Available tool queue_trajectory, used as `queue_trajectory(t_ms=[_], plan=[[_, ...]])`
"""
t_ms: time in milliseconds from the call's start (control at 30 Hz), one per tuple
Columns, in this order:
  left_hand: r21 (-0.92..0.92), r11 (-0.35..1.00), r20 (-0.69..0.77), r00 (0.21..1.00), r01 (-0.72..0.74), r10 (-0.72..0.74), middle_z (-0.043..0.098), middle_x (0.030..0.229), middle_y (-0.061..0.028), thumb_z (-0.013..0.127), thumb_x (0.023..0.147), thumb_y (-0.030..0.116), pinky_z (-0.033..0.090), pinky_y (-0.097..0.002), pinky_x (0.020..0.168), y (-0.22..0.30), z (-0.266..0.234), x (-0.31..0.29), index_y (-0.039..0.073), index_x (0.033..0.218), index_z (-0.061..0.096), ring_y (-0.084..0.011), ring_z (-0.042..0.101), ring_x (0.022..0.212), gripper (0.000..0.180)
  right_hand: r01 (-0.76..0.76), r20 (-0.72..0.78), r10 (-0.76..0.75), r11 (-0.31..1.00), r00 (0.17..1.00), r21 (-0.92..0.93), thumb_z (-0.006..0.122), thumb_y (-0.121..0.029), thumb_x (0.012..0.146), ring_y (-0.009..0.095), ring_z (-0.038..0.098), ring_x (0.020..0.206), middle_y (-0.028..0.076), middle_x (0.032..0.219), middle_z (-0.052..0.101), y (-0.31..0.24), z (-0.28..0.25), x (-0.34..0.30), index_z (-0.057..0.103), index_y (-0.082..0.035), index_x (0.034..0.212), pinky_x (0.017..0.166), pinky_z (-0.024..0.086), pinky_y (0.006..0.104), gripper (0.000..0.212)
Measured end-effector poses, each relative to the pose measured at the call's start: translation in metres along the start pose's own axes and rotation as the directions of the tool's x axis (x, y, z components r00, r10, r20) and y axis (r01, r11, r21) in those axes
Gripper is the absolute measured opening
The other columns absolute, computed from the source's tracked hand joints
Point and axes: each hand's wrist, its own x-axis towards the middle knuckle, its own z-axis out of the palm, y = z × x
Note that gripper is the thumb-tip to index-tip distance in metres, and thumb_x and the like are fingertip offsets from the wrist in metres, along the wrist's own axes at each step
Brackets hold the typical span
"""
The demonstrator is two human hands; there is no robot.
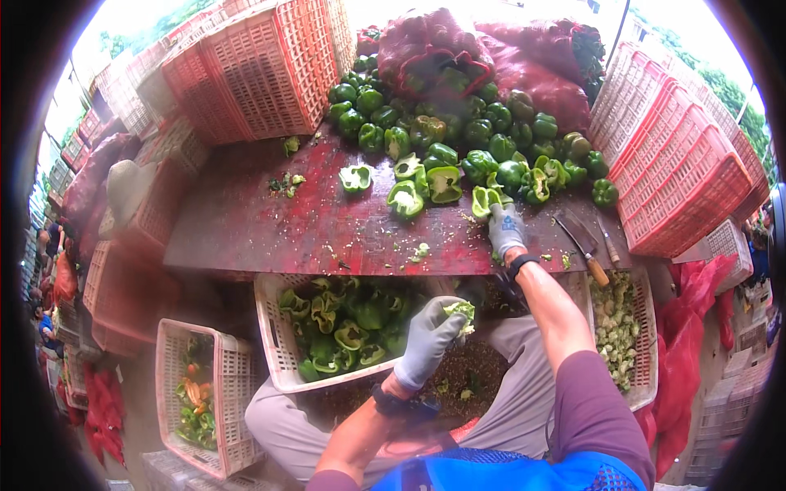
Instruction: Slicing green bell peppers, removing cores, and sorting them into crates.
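My left hand (432, 342), in a grey glove, is raised beside the near crate. Its fingers are closed on a pale green bell pepper core (463, 314). At the table's near side my right hand (507, 229), also gloved, has its fingers closed on a cut green pepper half (481, 201). Several opened pepper halves (404, 199) lie just left of it, their white insides showing. Behind them whole green peppers (483, 131) form a heap. To the right of my right hand are a curved knife (596, 266) with a wooden handle and a smaller knife (608, 241).
Below the red-stained table (246, 221) stands a crate (268, 327) of cut peppers. A crate (650, 335) of cores is on the right, another (233, 401) with orange and green pieces on the left. Stacked pink crates (246, 74) and red mesh sacks (540, 78) border the tabletop.
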Motion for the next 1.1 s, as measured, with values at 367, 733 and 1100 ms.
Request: queue_trajectory(t_ms=[367,733,1100], plan=[[-0.104,0.967,0.717,0.657,-0.233,0.235,0.039,0.162,-0.0171,0.069,0.098,0.013,0.050,-0.0361,0.104,0.014,0.160,0.057,0.017,0.167,0.013,-0.0173,0.061,0.114,0.089,0.280,0.232,-0.521,0.723,0.821,0.631,0.071,-0.020,0.089,0.038,0.066,0.107,0.014,0.120,0.066,-0.195,-0.037,-0.140,0.068,-0.014,0.116,0.092,0.055,0.0469,0.028],[0.117,0.949,0.011,0.956,-0.292,0.292,0.066,0.125,-0.0093,0.054,0.106,0.009,0.055,-0.0286,0.090,0.029,0.024,0.036,0.005,0.145,0.048,-0.0146,0.067,0.101,0.040,0.451,-0.196,-0.419,0.877,0.886,0.164,0.069,-0.012,0.082,0.034,0.066,0.097,0.014,0.108,0.065,-0.163,0.027,0.009,0.064,-0.013,0.114,0.081,0.054,0.0481,0.033],[0.096,0.995,-0.406,0.912,-0.022,0.060,0.066,0.123,-0.0105,0.047,0.111,0.025,0.054,-0.0280,0.079,-0.038,-0.086,-0.015,0.007,0.146,0.051,-0.0171,0.065,0.093,0.041,0.500,0.069,-0.496,0.863,0.865,-0.064,0.063,-0.022,0.089,0.029,0.068,0.094,0.006,0.097,0.075,-0.217,0.032,0.012,0.076,-0.017,0.093,0.076,0.047,0.0429,0.015]])
